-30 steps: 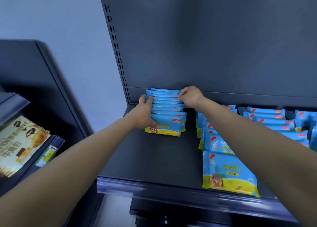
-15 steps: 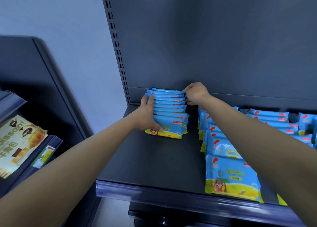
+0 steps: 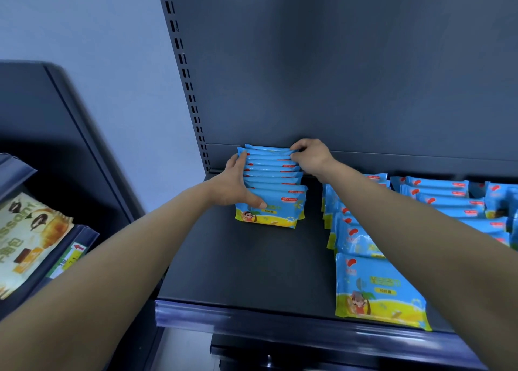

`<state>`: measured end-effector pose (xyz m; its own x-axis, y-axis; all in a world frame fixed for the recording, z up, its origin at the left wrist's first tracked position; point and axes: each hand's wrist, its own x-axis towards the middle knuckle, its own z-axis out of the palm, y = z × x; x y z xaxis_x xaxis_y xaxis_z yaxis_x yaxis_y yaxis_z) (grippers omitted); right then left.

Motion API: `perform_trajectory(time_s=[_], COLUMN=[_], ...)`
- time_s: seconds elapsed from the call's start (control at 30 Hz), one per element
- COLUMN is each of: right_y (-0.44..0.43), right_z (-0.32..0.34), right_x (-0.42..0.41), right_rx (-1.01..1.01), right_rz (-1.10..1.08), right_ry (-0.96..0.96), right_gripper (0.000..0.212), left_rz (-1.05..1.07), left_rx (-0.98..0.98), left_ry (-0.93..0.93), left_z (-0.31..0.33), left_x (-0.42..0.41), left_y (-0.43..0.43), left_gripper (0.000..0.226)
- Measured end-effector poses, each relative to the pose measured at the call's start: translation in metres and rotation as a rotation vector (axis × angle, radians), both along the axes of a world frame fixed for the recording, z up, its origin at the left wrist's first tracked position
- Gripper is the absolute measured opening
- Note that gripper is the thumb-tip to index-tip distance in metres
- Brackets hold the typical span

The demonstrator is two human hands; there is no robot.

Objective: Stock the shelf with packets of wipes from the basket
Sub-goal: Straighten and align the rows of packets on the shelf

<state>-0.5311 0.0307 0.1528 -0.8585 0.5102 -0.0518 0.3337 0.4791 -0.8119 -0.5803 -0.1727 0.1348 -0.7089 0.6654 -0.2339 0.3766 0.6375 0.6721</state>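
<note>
"So, from the head camera, where do the wipes sit?"

"On the dark shelf (image 3: 238,272). A left row (image 3: 273,174) of blue packets stands on edge at the back, close to the back panel (image 3: 336,76) and just beside the slotted upright (image 3: 193,104)."

"And the person's hands?"

"The left hand (image 3: 238,185) lies against that row's left side. Its fingers run straight along the packet ends and its thumb presses flat across the face of the front packet. The right hand (image 3: 309,156) is curled at the row's far right corner, thumb and fingers pinching the ends of the rearmost packets."

"Anything else on the shelf?"

"A middle row (image 3: 361,244) runs from the back to the front lip, partly hidden by the right forearm. Its front packet (image 3: 378,289) shows a yellow beach picture. A right row (image 3: 448,199) lies further right."

"Off to the left?"

"A croissant packet (image 3: 25,239) on a neighbouring shelf, beside a price strip (image 3: 70,255)."
</note>
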Motion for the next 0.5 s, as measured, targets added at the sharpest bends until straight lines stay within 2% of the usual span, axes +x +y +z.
perform_trajectory(time_s=[0.13,0.27,0.4,0.5], right_y=[-0.002,0.002,0.012,0.027], right_z=[0.002,0.009,0.024,0.036], right_x=[0.001,0.006,0.014,0.027], right_rx=[0.033,0.092,0.182,0.223], right_rz=[0.027,0.041,0.068,0.087], right_ry=[-0.033,-0.017,0.028,0.023], right_gripper=[0.034,0.03,0.023,0.019], left_rz=[-0.012,-0.011,-0.071,-0.174], left_rx=[0.005,-0.086,-0.301,-0.343], left_ry=[0.018,0.089,0.406,0.624], left_z=[0.001,0.005,0.007,0.003], left_x=[0.0,0.006,0.019,0.027], left_y=[-0.001,0.0,0.003,0.006], left_gripper=[0.134,0.133,0.132,0.122])
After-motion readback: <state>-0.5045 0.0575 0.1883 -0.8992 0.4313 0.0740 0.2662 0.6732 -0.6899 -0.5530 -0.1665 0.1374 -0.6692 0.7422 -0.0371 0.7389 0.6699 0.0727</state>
